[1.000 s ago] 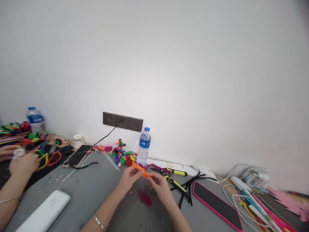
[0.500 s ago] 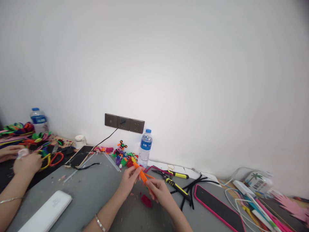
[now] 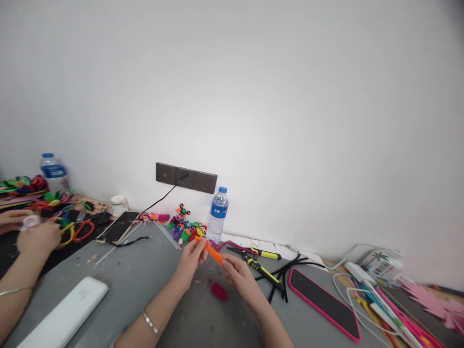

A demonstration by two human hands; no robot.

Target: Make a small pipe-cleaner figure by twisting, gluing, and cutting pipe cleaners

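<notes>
Both my hands hold an orange pipe cleaner (image 3: 210,250) just above the grey table (image 3: 145,285). My left hand (image 3: 190,261) pinches its upper left end. My right hand (image 3: 237,275) is closed around its lower right end. A small red piece (image 3: 218,291) lies on the table right under my hands. Behind them stand small colourful pipe-cleaner figures (image 3: 184,227) and a water bottle (image 3: 217,215).
Yellow-handled pliers (image 3: 259,268), black pipe cleaners (image 3: 286,278) and a pink-cased phone (image 3: 321,303) lie to the right, with cables and coloured sticks (image 3: 380,309) beyond. A white case (image 3: 63,314) lies front left. Another person's hands (image 3: 34,237) work at far left. A phone (image 3: 118,227) charges from wall sockets (image 3: 186,177).
My hands and the orange pipe cleaner have shifted slightly; its upper end rose and tilted between my fingers. The view has drifted a little.
</notes>
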